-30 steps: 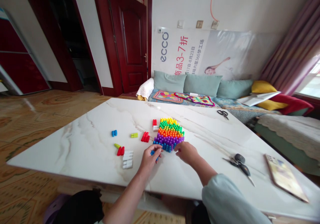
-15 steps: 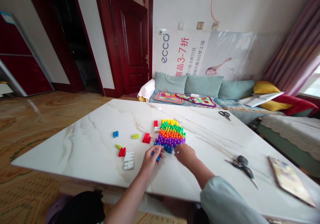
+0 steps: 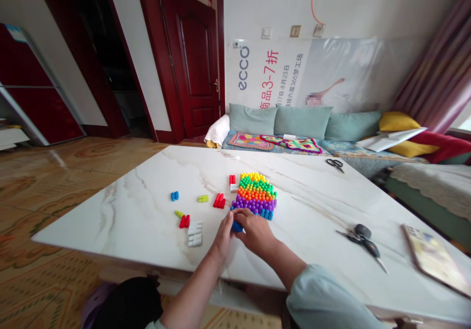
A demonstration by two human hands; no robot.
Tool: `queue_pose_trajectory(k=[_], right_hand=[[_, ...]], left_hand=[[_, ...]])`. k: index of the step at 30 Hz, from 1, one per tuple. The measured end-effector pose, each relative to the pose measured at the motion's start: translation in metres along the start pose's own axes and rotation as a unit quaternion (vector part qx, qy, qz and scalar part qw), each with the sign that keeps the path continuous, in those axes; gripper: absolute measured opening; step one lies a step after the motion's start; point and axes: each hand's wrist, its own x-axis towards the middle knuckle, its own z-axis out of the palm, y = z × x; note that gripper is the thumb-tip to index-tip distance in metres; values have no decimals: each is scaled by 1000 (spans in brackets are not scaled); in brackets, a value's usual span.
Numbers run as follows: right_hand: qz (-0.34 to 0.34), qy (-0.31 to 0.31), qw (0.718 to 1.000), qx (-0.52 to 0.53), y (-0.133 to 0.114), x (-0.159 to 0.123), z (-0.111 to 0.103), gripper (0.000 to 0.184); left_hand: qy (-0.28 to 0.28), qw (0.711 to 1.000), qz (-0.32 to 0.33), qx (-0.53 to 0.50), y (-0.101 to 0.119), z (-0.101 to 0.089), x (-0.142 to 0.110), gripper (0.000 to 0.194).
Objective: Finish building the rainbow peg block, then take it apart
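In the head view, my left hand [image 3: 222, 237] is closed around some blue bullet-shaped plastic pieces [image 3: 237, 226] at the near edge of a rainbow block. My right hand [image 3: 256, 232] reaches across to the same blue pieces, its fingers bent over them. Both hands cover most of these pieces, so their number is hidden. Just beyond lies the block of rounded plastic pieces [image 3: 256, 191], in rows of yellow, green, orange and purple. Part of a blue row [image 3: 266, 214] shows at its near right corner, beside my right hand.
Left of the block lie loose red pieces [image 3: 219, 201], white pieces [image 3: 195, 234], lime pieces [image 3: 203, 198] and blue pieces [image 3: 174, 195]. To the right are dark-handled scissors [image 3: 362, 241] and a phone [image 3: 434, 255]. Another pair of scissors [image 3: 334, 164] rests near the far edge of the marble table [image 3: 121, 211].
My right hand has moved left from the block's near right corner and now meets my left hand at the blue pieces. The view has shifted slightly.
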Motion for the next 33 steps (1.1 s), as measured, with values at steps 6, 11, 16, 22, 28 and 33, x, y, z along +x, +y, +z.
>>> queue_pose_trajectory(k=[6, 11, 16, 22, 28, 33], right_hand=[[-22, 43, 998, 30, 3, -2, -2, 33], [0, 52, 996, 74, 3, -4, -9, 28], [33, 82, 993, 76, 16, -2, -23, 10], [134, 36, 990, -17, 49, -7, -35, 15], [203, -59, 971, -111, 54, -8, -25, 26], [204, -44, 969, -131, 48, -2, -24, 23]], left_hand=[[-10, 1000, -5, -5, -1, 0, 0, 51], [-16, 1000, -8, 12, -2, 1, 1, 50], [-10, 1000, -17, 21, 4, 3, 0, 55], [-4, 999, -21, 38, 8, 4, -1, 58], [5, 998, -25, 52, 6, 2, -1, 59], [8, 998, -24, 52, 6, 2, -1, 60]])
